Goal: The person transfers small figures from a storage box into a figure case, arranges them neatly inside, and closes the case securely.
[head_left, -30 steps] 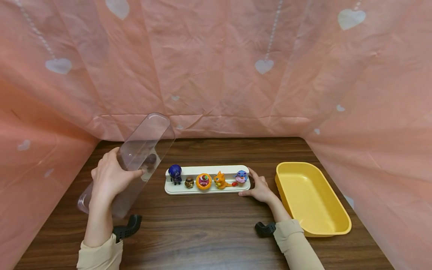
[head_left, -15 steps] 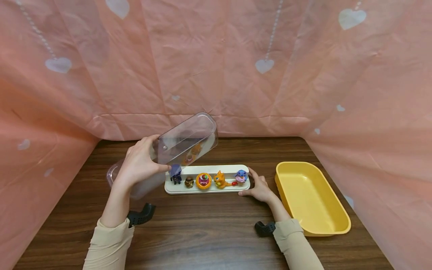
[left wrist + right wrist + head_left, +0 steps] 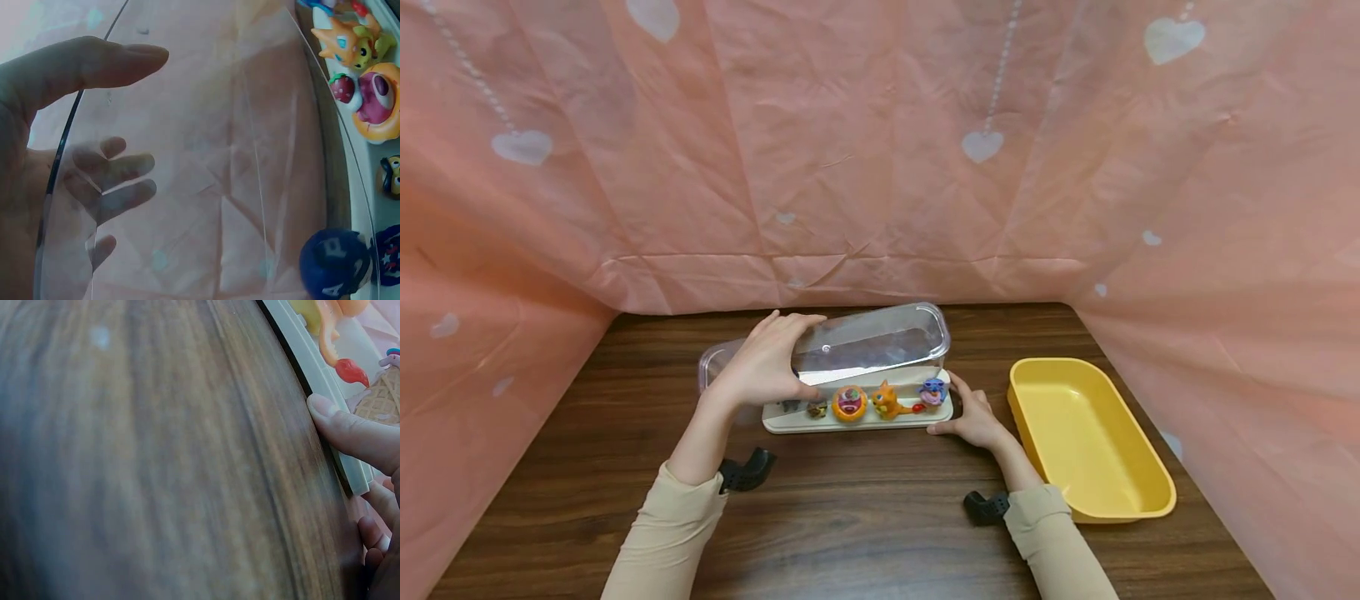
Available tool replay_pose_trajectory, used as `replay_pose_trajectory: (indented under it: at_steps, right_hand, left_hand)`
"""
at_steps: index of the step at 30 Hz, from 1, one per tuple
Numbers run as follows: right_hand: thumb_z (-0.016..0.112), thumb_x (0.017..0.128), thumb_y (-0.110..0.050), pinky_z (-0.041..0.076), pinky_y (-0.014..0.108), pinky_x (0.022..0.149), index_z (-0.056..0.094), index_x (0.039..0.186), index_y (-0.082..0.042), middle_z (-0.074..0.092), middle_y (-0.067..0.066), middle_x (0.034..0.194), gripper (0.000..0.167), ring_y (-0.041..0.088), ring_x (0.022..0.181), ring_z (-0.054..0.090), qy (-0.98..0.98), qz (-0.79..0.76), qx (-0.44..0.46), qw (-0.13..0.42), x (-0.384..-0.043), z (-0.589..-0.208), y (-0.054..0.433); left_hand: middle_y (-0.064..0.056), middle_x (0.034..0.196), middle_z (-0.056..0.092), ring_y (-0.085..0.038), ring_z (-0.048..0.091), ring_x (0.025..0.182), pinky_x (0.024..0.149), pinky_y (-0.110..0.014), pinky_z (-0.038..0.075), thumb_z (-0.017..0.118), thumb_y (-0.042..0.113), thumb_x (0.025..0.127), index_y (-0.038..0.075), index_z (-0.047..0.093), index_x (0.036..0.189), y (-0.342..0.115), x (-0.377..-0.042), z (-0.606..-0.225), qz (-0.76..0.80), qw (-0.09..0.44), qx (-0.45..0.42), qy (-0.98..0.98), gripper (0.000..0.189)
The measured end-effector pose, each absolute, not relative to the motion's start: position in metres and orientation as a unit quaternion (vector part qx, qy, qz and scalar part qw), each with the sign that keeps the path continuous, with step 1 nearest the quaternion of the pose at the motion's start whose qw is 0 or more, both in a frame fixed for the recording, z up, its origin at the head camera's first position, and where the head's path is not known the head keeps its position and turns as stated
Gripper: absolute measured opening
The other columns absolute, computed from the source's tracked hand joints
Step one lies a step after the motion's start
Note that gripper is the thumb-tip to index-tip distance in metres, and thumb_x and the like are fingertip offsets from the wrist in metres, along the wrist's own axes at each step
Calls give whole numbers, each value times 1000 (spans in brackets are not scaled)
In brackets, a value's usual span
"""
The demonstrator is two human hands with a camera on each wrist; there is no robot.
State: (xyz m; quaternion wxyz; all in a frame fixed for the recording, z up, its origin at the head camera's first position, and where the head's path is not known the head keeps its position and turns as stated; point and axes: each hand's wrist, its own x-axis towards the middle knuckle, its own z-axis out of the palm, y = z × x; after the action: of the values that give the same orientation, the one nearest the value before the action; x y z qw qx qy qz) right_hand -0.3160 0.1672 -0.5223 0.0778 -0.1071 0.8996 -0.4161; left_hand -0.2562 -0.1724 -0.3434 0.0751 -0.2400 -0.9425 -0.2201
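My left hand grips a long clear plastic cover across its width, tilted above and behind the white display base. Thumb and fingers show around the cover in the left wrist view. On the base stand several small figurines in a row: a navy round-headed one, a small brown one, an orange ring with a pink bear, an orange dragon-like one and a blue-and-pink one. My right hand holds the base's right end, thumb at its front edge.
A yellow plastic tub stands to the right of my right hand on the dark wood table. Pink cloth with white hearts hangs at the back and both sides.
My left hand has carried the clear cover rightward from the table's left side, lowering and levelling it over the base's left part. My right hand stays at the base's right end.
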Motion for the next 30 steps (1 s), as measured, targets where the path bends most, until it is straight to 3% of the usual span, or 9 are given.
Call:
replay_pose_trajectory:
  at_steps: [7,12,15,22,30]
  right_hand:
    - [90,68,-27,31,56,101,30,152,-8,43,25,138,104,37,118,32,898,-419,-102,83,-317,-522,167]
    - [90,69,-29,35,48,92,47,132,-8,45,22,118,79,33,111,36,903,-410,-97,80,-317,-523,168]
    - [90,69,-29,35,46,88,50,126,-9,45,19,114,73,32,108,37,904,-409,-96,81,-316,-523,168]
    - [90,68,-29,35,46,88,48,133,-8,44,20,114,80,33,108,38,905,-406,-99,75,-315,-524,168]
    - [89,70,-27,34,48,93,55,129,-7,48,18,114,71,33,111,36,904,-406,-113,67,-314,-524,169]
  left_hand:
    - [-12,131,57,-28,46,130,118,-48,11,86,22,62,5,48,141,-161,-268,-350,-225,52,-260,-937,90]
    - [-12,132,57,-28,46,130,117,-48,14,88,22,61,4,48,141,-153,-274,-356,-212,50,-277,-936,91]
    - [-12,135,55,-28,45,132,118,-49,12,90,22,60,5,47,142,-149,-276,-360,-201,44,-279,-938,93]
    - [-10,138,54,-28,44,133,119,-48,8,91,22,62,6,47,143,-146,-281,-366,-188,35,-280,-941,94]
    - [-9,137,55,-28,44,133,118,-49,6,91,25,62,6,48,142,-144,-285,-373,-182,35,-300,-936,93]
